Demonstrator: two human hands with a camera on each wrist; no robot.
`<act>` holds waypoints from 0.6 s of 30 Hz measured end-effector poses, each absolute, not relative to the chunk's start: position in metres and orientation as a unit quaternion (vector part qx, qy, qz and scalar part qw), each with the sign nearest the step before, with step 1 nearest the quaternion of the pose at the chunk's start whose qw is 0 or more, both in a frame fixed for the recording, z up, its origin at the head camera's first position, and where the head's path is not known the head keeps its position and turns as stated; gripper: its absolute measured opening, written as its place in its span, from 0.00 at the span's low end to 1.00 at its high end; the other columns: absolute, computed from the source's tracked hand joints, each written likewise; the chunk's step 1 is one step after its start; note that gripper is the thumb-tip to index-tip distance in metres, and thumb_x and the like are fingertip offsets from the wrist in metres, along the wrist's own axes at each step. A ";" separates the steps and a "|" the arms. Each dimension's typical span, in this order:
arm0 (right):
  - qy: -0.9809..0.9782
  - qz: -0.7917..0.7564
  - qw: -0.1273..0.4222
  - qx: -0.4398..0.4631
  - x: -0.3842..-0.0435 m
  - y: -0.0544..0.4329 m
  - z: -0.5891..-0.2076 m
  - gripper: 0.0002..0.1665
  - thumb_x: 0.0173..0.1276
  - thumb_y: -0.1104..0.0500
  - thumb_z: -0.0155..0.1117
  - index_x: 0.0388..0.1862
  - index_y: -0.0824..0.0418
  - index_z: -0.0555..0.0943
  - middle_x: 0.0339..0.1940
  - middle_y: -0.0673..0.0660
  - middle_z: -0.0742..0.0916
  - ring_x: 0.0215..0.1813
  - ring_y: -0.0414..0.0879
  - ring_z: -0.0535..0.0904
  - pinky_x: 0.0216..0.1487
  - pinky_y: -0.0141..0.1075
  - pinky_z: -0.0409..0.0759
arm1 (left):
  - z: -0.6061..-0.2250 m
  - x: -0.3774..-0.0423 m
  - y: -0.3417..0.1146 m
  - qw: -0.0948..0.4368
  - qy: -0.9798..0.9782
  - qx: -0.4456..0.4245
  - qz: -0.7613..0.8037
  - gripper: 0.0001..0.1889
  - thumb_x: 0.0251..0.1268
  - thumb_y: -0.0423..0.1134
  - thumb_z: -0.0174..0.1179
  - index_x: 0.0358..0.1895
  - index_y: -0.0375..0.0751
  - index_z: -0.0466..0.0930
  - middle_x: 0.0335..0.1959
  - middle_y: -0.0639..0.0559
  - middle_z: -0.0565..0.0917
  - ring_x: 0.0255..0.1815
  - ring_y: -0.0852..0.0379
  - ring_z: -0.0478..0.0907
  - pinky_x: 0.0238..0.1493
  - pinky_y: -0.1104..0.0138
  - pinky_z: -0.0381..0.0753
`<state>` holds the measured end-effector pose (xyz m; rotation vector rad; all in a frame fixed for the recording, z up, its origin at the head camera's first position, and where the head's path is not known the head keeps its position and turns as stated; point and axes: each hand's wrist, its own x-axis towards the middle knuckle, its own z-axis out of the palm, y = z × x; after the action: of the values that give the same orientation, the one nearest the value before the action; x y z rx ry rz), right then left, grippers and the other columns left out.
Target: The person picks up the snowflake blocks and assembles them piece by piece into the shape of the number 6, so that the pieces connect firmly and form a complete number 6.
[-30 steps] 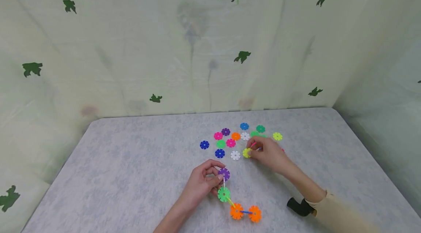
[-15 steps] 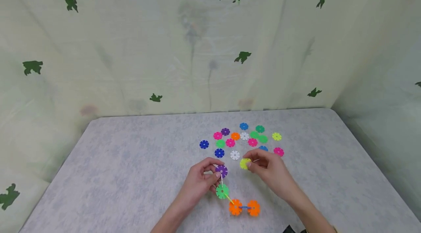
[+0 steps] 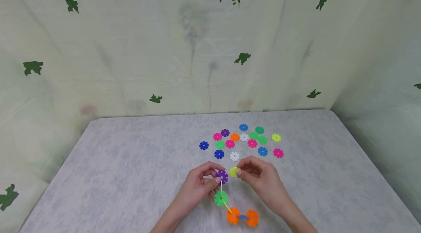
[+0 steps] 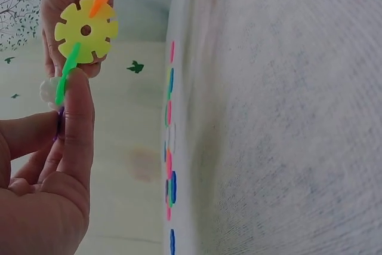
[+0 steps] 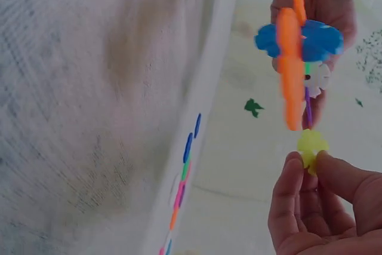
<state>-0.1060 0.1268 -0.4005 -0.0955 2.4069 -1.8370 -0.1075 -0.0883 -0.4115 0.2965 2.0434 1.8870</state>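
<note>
My left hand [image 3: 197, 183] pinches a purple notched snowflake disc [image 3: 224, 177] between thumb and fingers. From that disc hangs a chain of slotted discs: a white one [image 3: 222, 187] seen edge-on, a green one [image 3: 219, 199], a yellow one [image 4: 106, 35], an orange one [image 3: 232, 217], a blue one [image 5: 325, 41] and a last orange one [image 3: 252, 219]. My right hand [image 3: 263, 180] pinches a loose yellow disc [image 3: 234, 172] by its edge, close beside the purple disc's right rim. In the right wrist view, the yellow disc's top edge lies right at the purple disc's lower end.
Loose discs lie scattered on the grey table [image 3: 131, 174] beyond the hands, among them a dark blue one [image 3: 204, 145], a white one [image 3: 234, 156], a pink one [image 3: 278, 153] and a yellow one [image 3: 276, 138]. A leaf-patterned curtain [image 3: 164, 42] hangs behind the table.
My right hand has brought the yellow disc from the scattered discs toward the near left, beside the purple disc. The left hand still holds the chain, barely moved.
</note>
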 end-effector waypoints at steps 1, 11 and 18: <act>0.793 -0.606 0.056 -0.036 -0.106 0.126 -0.402 0.08 0.64 0.65 0.70 0.41 0.57 0.82 0.38 0.54 0.85 0.41 0.52 0.83 0.43 0.34 0.83 | -0.412 -0.107 -0.089 0.174 0.717 0.107 0.666 0.11 0.70 0.31 0.59 0.52 0.41 0.80 0.34 0.43 0.80 0.22 0.54 0.78 0.29 0.62 0.84; 0.790 -0.604 0.045 -0.097 -0.103 0.123 -0.410 0.04 0.66 0.61 0.68 0.38 0.53 0.81 0.38 0.50 0.85 0.42 0.47 0.82 0.48 0.34 0.82 | -0.413 -0.108 -0.088 0.209 0.702 0.103 0.673 0.12 0.67 0.26 0.58 0.51 0.36 0.80 0.32 0.46 0.80 0.23 0.56 0.77 0.28 0.68 0.82; 0.784 -0.608 0.050 -0.111 -0.102 0.121 -0.414 0.04 0.67 0.61 0.67 0.37 0.53 0.82 0.37 0.49 0.85 0.43 0.47 0.82 0.50 0.35 0.81 | -0.418 -0.109 -0.088 0.207 0.691 0.109 0.684 0.12 0.65 0.24 0.57 0.50 0.34 0.80 0.30 0.47 0.80 0.22 0.57 0.76 0.26 0.69 0.80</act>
<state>-0.1018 0.1212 -0.4140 -0.3378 2.3888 -1.8527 -0.1091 -0.0878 -0.4178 0.3028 1.9259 1.9041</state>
